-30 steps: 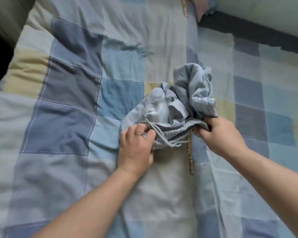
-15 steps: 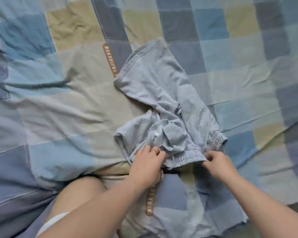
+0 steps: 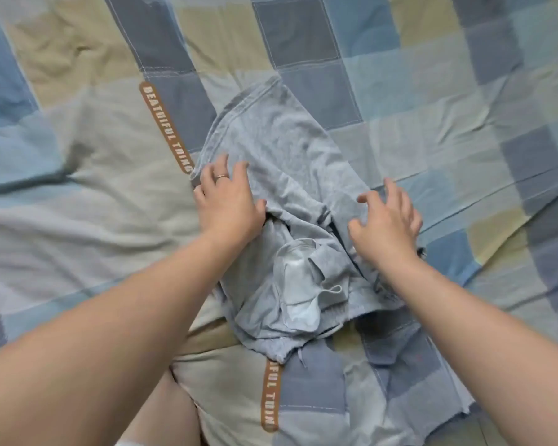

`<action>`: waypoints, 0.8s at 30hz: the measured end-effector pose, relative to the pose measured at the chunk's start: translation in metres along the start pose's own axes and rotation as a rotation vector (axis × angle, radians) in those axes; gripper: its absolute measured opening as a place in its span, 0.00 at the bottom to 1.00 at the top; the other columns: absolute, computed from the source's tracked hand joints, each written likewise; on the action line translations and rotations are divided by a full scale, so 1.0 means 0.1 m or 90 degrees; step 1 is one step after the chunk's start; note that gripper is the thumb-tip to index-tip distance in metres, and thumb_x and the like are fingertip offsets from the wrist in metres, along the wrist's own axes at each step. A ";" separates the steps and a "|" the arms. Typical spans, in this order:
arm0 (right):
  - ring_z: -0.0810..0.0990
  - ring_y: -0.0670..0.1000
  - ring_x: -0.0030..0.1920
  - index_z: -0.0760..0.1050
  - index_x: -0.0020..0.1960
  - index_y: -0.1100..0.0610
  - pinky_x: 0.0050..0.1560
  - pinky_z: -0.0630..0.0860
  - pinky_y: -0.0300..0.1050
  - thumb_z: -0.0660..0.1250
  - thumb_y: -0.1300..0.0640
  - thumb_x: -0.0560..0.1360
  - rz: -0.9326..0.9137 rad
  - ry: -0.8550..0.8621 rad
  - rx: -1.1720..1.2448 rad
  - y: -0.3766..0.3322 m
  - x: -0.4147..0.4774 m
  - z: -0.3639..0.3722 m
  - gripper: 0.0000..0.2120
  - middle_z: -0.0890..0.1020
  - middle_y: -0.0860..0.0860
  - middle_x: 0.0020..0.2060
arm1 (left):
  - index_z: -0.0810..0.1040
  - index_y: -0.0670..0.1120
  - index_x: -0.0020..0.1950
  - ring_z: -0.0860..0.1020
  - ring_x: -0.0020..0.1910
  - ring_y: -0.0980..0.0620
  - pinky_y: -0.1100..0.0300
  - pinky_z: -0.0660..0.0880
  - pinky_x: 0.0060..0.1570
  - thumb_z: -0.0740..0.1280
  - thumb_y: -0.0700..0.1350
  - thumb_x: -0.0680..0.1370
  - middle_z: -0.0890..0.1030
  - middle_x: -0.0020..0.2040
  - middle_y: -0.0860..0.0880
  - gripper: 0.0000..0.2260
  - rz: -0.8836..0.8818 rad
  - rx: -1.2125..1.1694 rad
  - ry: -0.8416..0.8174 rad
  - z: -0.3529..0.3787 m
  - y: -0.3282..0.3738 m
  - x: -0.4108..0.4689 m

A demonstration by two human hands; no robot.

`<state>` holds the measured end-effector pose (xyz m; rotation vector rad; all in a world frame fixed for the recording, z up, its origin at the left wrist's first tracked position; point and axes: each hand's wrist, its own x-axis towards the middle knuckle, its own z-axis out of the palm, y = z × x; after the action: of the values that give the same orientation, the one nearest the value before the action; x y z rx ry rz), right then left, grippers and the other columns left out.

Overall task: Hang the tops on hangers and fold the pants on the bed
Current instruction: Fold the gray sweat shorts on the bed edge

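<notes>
Light grey shorts [image 3: 281, 149] with an elastic waistband and drawstring lie rumpled on the patchwork bed cover [image 3: 432, 123]. The waistband end is near me, with a white pocket lining turned out, and one leg stretches away. My left hand [image 3: 227, 204], wearing a ring, rests flat on the left edge of the shorts with fingers spread. My right hand [image 3: 385, 225] hovers over the right side of the shorts with its fingers spread and curled, gripping nothing.
The bed cover is a wrinkled quilt of blue, grey and beige squares with brown lettered strips [image 3: 166, 127]. My bare knee [image 3: 171, 413] shows at the bottom edge. The cover's edge [image 3: 464, 410] hangs at lower right.
Both hands let go of the waistband and moved forward onto the middle of the shorts. The shorts now lie on the bed, spread out from a bunch.
</notes>
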<state>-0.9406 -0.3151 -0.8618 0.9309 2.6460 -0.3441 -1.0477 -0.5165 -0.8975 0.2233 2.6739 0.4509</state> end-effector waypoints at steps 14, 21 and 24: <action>0.38 0.57 0.80 0.45 0.78 0.33 0.70 0.51 0.76 0.67 0.60 0.76 -0.237 -0.138 -0.088 -2.07 1.47 0.31 0.44 0.39 0.45 0.80 | 0.71 0.49 0.56 0.78 0.52 0.42 0.46 0.74 0.57 0.72 0.44 0.74 0.79 0.46 0.48 0.15 -0.005 -0.328 -0.071 0.17 -0.67 0.76; 0.62 0.59 0.71 0.76 0.61 0.48 0.71 0.55 0.66 0.64 0.56 0.76 -0.189 -0.045 -0.180 -2.13 1.52 0.52 0.14 0.66 0.51 0.69 | 0.62 0.46 0.69 0.79 0.52 0.39 0.49 0.75 0.53 0.74 0.46 0.73 0.82 0.51 0.41 0.29 -0.073 -0.364 -0.009 0.23 -0.66 0.80; 0.64 0.60 0.70 0.78 0.58 0.48 0.70 0.56 0.62 0.63 0.53 0.76 -0.201 -0.023 -0.208 -1.71 1.35 0.45 0.12 0.70 0.52 0.67 | 0.68 0.46 0.55 0.78 0.55 0.37 0.49 0.73 0.50 0.69 0.47 0.77 0.81 0.53 0.41 0.12 -0.020 -0.210 -0.027 0.19 -0.59 0.76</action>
<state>-1.1406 -0.3831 -0.9323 0.4026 2.7023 0.0061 -1.1132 -0.5489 -0.9631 0.0905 2.5105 0.8540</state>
